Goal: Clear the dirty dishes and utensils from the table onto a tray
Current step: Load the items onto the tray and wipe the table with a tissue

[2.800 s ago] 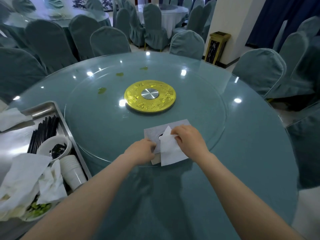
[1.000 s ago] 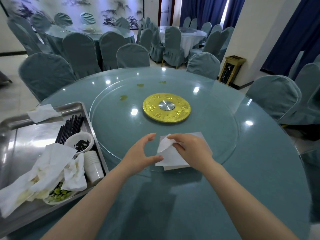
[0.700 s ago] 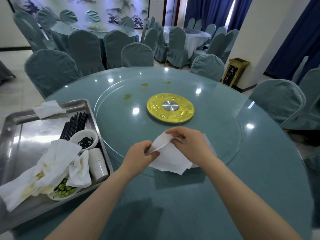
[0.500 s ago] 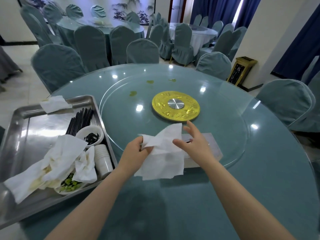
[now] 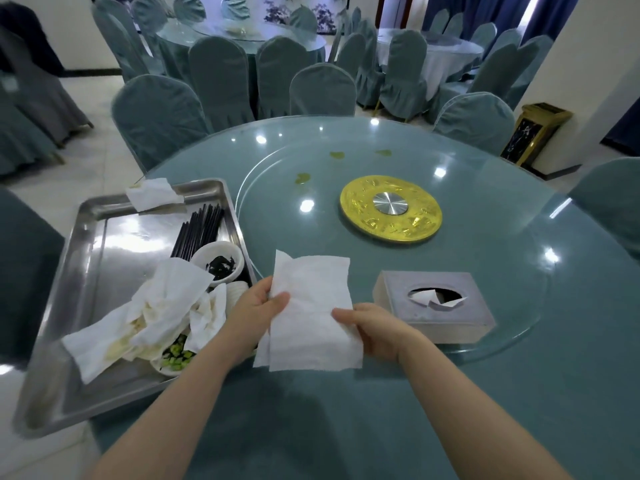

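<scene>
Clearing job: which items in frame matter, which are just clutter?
In play:
tray
black chopsticks
small bowl
used napkins
fresh tissue, gripped by left hand and right hand

Lying about:
tissue box
gold turntable hub
green spills
chairs

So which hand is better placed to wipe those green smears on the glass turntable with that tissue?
Probably the left hand. It pinches the tissue by its upper edge, and the nearest green smear lies ahead on its side. The right hand grips the lower edge, beside the tissue box.
</scene>
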### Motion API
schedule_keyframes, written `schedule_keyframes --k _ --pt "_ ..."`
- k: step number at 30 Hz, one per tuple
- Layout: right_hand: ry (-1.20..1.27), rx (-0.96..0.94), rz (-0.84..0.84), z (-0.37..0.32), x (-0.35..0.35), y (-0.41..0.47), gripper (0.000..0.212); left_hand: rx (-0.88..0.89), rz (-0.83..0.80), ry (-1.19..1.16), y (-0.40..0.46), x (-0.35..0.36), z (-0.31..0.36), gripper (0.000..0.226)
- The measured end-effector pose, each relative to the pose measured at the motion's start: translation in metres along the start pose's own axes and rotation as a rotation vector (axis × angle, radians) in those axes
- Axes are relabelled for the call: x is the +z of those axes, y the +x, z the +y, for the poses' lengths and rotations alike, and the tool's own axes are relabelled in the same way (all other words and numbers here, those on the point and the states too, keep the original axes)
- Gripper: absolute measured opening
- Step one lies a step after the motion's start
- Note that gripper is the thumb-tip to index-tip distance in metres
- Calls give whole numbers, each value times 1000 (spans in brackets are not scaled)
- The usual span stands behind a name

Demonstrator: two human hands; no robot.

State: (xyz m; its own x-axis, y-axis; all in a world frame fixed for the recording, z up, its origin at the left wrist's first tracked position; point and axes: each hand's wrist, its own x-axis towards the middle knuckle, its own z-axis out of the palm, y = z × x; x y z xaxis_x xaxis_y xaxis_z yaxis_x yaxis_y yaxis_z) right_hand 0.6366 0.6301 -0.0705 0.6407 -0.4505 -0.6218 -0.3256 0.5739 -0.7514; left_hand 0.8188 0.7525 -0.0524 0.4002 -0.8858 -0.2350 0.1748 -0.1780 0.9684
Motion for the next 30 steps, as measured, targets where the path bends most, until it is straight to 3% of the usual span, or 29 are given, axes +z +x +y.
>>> schedule_keyframes --k 4,9,12,14,17,23,30 --pt "111 -155 47 5 8 10 12 28 24 123 5 -18 -9 21" --pt "182 -108 88 9 8 24 21 -115 -56 56 9 -30 -24 32" --pt "-9 -89 213 10 4 34 33 -150 46 219 16 -38 -36 46" --pt "-299 -154 426 15 0 46 43 -148 129 268 19 -46 -42 42" --pt "-625 -298 672 29 -2 66 13 -165 230 264 19 -61 -50 33" --pt "-1335 -247 467 60 -6 103 56 -210 301 221 13 -82 -57 28" --pt "-1437 -243 347 82 -31 105 63 -243 314 203 12 -79 -55 26"
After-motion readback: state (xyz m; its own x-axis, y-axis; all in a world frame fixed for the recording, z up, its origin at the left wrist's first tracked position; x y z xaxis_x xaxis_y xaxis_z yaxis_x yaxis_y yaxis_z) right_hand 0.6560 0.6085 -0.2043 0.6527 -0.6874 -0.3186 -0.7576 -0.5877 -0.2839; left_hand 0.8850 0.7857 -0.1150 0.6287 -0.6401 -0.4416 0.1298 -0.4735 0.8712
